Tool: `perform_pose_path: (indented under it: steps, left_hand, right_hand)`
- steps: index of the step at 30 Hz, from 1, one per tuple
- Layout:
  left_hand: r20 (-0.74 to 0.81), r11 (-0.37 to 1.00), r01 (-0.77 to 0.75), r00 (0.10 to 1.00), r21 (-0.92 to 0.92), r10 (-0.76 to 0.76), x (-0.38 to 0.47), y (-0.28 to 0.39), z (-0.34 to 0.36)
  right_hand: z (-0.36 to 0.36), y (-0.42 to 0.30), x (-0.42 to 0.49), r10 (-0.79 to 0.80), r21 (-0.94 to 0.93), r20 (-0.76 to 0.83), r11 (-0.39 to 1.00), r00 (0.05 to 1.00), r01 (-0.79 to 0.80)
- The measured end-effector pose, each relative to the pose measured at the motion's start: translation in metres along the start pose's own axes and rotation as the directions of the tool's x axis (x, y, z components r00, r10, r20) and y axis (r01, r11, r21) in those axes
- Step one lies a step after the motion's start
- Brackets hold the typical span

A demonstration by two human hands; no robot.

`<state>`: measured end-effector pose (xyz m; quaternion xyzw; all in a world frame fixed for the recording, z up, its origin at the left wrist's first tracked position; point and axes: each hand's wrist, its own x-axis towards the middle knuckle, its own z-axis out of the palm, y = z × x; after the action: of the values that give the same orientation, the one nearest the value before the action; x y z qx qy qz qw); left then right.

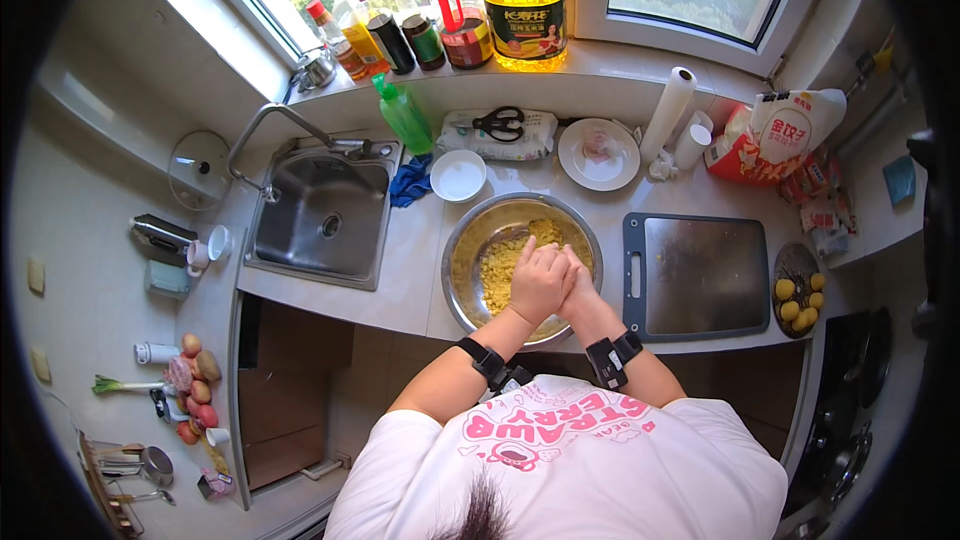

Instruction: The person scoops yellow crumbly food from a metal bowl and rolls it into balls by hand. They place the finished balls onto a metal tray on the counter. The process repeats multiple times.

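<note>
Both my hands are pressed together over a large stainless steel bowl (459,274) on the counter. Yellow crumbly dough or mash (499,270) lies in it, with a clump near the far wall. My left hand (541,281) is on the left of the pair, its fingers over the other palm. My right hand (577,286) sits against it on the right. Whatever may lie between the palms is hidden. Several yellow balls (790,310) rest on a dark oval plate (795,262) at the right end of the counter.
A cutting board (705,274) lies right of the bowl. Left are a sink (326,210), a blue cloth (411,181) and a white bowl (458,175). Behind stand a white plate (598,154), scissors (501,123) on a wipes pack, a green bottle (405,118) and an oil jug (523,7).
</note>
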<state>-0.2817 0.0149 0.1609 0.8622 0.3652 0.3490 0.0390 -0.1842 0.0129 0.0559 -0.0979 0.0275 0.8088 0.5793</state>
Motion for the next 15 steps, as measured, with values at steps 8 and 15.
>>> perform_pose_path:
  steps: [8,15]
  left_hand:
    - [0.053,0.900,0.236,0.971,-0.366,-0.232,0.009,-0.014,0.001]
    - [0.018,0.986,0.115,0.993,-0.122,-0.114,0.018,-0.003,-0.006]
  right_hand:
    - [0.075,0.002,-0.023,-0.177,-0.420,-0.357,0.907,0.917,0.012]
    - [0.068,-0.014,-0.024,0.013,-0.047,-0.166,0.999,0.986,-0.021]
